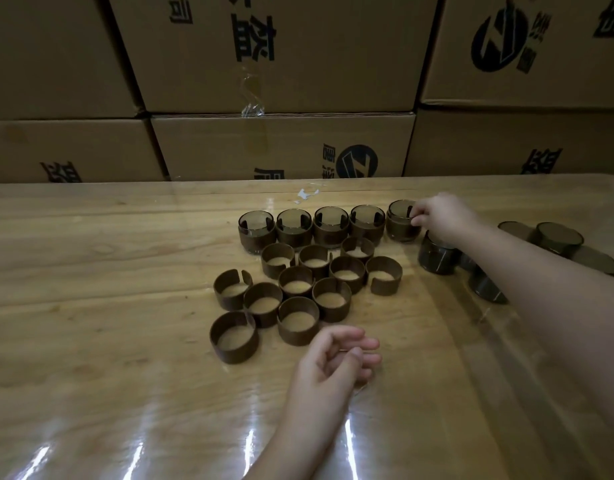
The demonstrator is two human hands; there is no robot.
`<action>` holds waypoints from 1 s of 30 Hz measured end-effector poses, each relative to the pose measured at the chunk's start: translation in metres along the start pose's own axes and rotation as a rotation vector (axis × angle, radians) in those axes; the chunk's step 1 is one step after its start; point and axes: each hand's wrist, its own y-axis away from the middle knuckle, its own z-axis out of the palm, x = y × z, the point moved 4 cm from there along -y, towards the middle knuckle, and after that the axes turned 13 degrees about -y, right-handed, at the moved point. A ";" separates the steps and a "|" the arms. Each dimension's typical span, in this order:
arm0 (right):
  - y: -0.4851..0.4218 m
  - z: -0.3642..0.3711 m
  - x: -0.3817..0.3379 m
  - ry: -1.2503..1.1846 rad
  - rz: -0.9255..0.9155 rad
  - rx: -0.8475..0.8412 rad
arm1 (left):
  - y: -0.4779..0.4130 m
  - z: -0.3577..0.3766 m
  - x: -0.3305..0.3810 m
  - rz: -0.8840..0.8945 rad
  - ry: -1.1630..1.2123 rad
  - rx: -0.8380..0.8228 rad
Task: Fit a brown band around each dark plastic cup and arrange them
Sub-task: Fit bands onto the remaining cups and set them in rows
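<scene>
My right hand [437, 216] pinches the end banded cup [400, 221] by its rim. My left hand [336, 358] hangs loosely curled, empty, beside loose bands [298, 323].

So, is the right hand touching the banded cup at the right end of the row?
Touching. The head view shows the right hand with its fingertips pinching the rim of the banded cup, with no gap between them.

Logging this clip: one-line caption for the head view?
Right hand holds the fifth banded cup beside four others; left hand idles near loose bands.
</scene>
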 end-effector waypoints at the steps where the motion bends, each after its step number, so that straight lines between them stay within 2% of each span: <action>1: -0.001 0.000 0.003 -0.015 -0.010 -0.009 | 0.000 0.000 0.000 0.000 0.002 -0.001; 19: -0.007 0.005 0.012 -0.027 -0.082 -0.032 | 0.000 0.000 0.002 0.011 0.027 0.003; 28: 0.000 0.012 0.012 -0.102 -0.028 -0.010 | 0.001 0.000 0.002 -0.012 0.018 0.004; 30: 0.011 0.012 0.010 -0.057 -0.032 0.055 | 0.002 0.001 0.004 -0.020 0.012 -0.006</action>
